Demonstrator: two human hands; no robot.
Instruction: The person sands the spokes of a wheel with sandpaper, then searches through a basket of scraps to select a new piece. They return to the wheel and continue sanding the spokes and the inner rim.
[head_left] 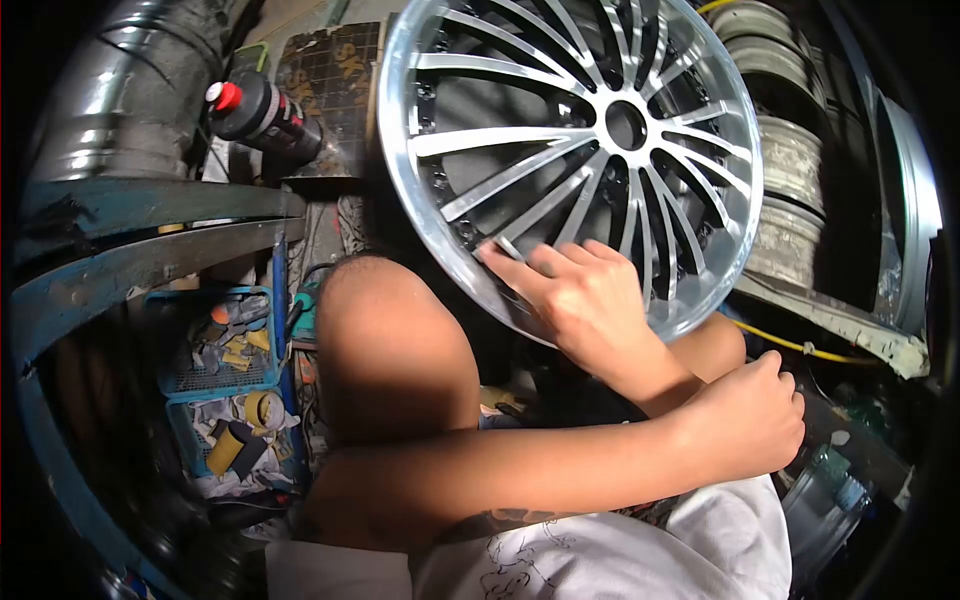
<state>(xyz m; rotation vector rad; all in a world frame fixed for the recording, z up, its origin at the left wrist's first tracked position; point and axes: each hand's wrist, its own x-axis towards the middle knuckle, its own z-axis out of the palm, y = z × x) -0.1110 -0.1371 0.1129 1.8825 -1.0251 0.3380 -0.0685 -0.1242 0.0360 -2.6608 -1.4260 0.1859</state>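
Note:
A multi-spoke alloy wheel (455, 203) with bright machined spokes and a polished lip stands tilted in front of my knees. On its lower left, my right hand (590, 290) reaches with the index finger stretched to where a spoke meets the lip. The other fingers are curled, and the thumb is hidden; anything pinched under the fingertip is too small to name. My left forearm crosses over my lap. At its end, my left hand (755, 420) is closed beside my right forearm, its palm side out of sight.
A dark bottle with a red cap (265, 115) stands at upper left. Blue baskets (220, 385) hold scraps and tape rolls below a blue metal frame (150, 240). Stacked wheels (785, 150) line the right side, near a metal ledge (830, 315) and a yellow hose (790, 343).

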